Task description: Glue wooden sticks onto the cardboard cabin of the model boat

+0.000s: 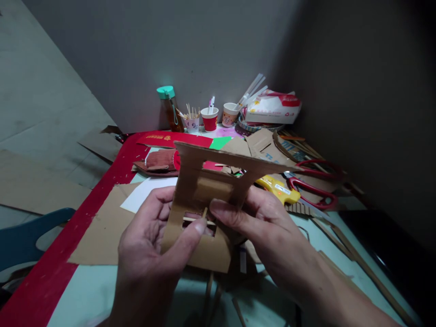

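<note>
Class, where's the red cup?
In the head view, the red cup stands at the back of the table, between the stick-filled cup (left) and peach cup (right).

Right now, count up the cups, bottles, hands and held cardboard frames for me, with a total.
Cups: 3 (left cup, middle cup, right cup)
Bottles: 1 (bottle)
Hands: 2 (left hand, right hand)
Held cardboard frames: 1 (cardboard frame)
Total: 7

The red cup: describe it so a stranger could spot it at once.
At the far end of the table, find the teal-lidded bottle. To its right stand a pale cup, the red cup, then a peach cup; only the middle one has red sides.
</note>
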Available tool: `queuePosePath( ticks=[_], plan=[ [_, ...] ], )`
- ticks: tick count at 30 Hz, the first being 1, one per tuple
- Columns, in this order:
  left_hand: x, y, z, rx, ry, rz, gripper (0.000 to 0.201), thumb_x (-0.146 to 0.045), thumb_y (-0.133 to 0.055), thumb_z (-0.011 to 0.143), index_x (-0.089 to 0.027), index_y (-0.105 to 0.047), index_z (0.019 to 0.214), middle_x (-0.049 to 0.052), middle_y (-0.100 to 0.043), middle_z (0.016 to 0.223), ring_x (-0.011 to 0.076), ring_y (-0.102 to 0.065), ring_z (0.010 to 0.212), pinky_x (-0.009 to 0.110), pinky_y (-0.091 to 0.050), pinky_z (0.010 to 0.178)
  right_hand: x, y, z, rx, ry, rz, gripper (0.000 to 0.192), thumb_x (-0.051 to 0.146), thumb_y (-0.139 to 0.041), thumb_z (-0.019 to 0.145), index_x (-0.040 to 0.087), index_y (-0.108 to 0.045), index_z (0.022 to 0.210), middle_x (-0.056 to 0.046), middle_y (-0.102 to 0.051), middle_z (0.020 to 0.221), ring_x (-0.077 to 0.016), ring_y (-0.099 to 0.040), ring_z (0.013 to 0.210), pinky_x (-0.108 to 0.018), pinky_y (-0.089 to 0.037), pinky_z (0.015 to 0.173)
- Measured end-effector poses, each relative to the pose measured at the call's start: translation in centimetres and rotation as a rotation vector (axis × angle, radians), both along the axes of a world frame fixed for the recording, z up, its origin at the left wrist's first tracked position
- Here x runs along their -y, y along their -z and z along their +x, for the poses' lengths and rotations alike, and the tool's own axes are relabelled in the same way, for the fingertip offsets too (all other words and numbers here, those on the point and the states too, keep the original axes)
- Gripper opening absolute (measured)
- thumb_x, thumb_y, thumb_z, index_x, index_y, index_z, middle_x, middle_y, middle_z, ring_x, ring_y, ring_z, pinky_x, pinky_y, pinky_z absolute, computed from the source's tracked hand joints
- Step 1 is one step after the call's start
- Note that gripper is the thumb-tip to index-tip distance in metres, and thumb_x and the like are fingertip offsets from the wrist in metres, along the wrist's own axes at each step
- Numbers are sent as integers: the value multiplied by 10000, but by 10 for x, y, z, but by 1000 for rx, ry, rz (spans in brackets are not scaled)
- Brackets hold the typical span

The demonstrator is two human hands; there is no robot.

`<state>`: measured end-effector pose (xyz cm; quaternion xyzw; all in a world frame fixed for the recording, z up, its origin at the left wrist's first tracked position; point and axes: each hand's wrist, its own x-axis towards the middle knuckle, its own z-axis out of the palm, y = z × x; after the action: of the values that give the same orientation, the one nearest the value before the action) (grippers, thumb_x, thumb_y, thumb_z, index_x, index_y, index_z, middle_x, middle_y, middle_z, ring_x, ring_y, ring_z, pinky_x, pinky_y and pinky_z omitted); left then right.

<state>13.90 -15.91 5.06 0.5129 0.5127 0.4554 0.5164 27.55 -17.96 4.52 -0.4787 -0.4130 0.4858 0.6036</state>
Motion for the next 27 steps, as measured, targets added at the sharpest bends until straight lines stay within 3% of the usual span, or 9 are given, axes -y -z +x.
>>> queuePosePath(
  ticks=[7,13,18,23,27],
  plan=[
    [-6,3,-4,19,55,7,316,-275,-859,694,-248,-674,948,-33,-747,781,158,-701,684,199,-553,606,-3,2,0,-6,13,17,456,484,-799,816,266,-752,1214,-55,-786,1019,-296,-708,1036,-423,-566,902],
    [-8,2,-6,11,62,-20,349,-311,-860,711,-236,-649,979,-16,-756,814,204,-717,767,245,-538,639,1,5,5,-160,-144,-7,275,396,-720,926,270,-756,1168,-15,-768,1168,-226,-702,1069,-336,-530,962],
    [-9,1,-9,24,67,-15,354,-266,-861,707,-245,-659,997,-33,-746,831,187,-705,795,217,-516,644,3,8,7,-162,-155,-2,247,354,-671,975,276,-702,1207,-6,-722,1213,-201,-652,1105,-306,-493,959],
    [-11,-1,-11,37,75,3,336,-323,-848,760,-238,-667,1030,-4,-764,888,215,-724,842,261,-547,712,5,0,22,67,40,24,186,418,-641,1006,235,-670,987,13,-677,967,-157,-613,933,-256,-457,814],
    [-13,-1,-12,74,90,-30,331,-350,-835,783,-281,-662,1056,-17,-769,917,208,-731,823,267,-568,716,24,-15,48,237,304,125,165,433,-667,997,276,-687,1045,19,-684,1014,-155,-641,941,-245,-474,806]
  ],
)
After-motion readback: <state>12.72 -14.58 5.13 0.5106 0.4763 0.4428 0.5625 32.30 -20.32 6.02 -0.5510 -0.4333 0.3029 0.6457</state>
